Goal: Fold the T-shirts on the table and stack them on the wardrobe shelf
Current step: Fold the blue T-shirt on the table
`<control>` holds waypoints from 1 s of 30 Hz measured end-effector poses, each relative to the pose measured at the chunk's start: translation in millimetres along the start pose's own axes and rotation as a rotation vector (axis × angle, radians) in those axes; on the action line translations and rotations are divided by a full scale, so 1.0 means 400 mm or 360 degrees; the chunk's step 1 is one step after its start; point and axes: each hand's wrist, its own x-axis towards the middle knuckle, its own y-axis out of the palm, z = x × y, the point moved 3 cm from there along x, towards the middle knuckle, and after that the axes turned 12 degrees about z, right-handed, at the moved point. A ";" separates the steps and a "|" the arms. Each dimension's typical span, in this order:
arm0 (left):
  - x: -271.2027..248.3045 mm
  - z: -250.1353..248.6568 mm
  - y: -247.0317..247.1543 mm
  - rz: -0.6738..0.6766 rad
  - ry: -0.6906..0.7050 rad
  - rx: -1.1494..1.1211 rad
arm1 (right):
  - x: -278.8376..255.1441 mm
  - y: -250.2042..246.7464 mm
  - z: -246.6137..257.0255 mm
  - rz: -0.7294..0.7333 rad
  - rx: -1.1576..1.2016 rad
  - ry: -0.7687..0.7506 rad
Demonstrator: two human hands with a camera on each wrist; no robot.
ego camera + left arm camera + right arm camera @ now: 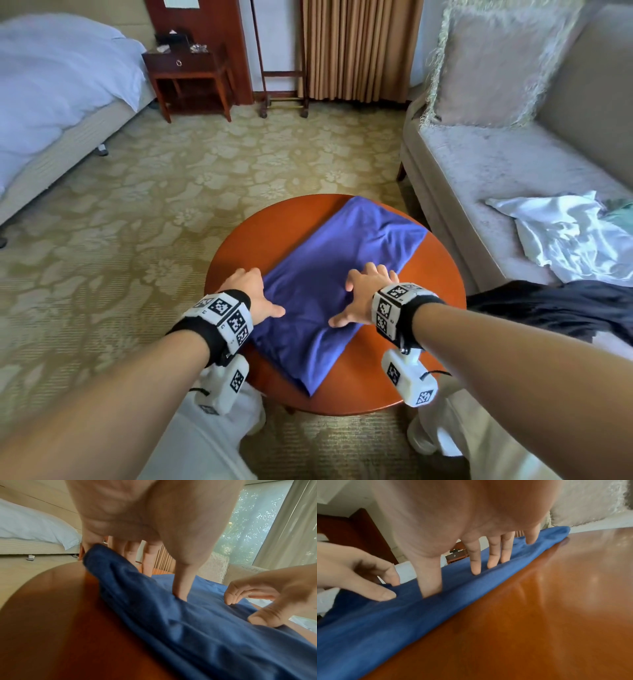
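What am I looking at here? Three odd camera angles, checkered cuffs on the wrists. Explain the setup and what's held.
No robot: a person works with bare hands, wearing marker cuffs and small cameras. The big picture comes from a head camera looking down; the other two look along each wrist at the fingers. On the round wooden table lies a partly folded blue T-shirt. The left hand sits at the shirt's left edge, thumb on the cloth. The right hand presses down on it with spread fingers. Neither hand clearly grips anything. More clothes lie unfolded on the sofa.
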 end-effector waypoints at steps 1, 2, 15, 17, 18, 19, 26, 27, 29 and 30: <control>-0.013 0.003 0.003 -0.0012 -0.0006 -0.0014 | -0.005 0.004 -0.002 -0.0032 -0.0058 0.0003; -0.025 0.004 0.007 -0.0022 -0.0008 -0.0028 | -0.011 0.003 -0.006 -0.0054 -0.0101 0.0023; -0.180 -0.082 0.146 0.0212 0.0053 -0.0550 | -0.195 0.049 -0.140 -0.0056 0.0560 0.0772; -0.201 -0.098 0.157 0.0216 0.0032 -0.0494 | -0.214 0.080 -0.153 0.0075 0.0581 0.0766; -0.211 -0.105 0.163 0.0203 0.0023 -0.0475 | -0.224 0.094 -0.153 0.0142 0.0622 0.0751; -0.220 -0.111 0.169 0.0186 0.0022 -0.0464 | -0.226 0.116 -0.157 0.0183 0.0632 0.0755; -0.260 -0.112 0.205 0.0201 -0.0060 -0.0615 | -0.351 0.154 -0.150 0.0396 0.1016 0.0400; -0.266 -0.110 0.209 0.0209 -0.0057 -0.0675 | -0.343 0.169 -0.151 0.0381 0.1135 0.0367; -0.277 -0.107 0.216 0.0189 -0.0030 -0.0866 | -0.348 0.183 -0.149 0.0339 0.1423 0.0345; -0.281 -0.106 0.220 0.0178 -0.0019 -0.0977 | -0.348 0.190 -0.148 0.0347 0.1623 0.0353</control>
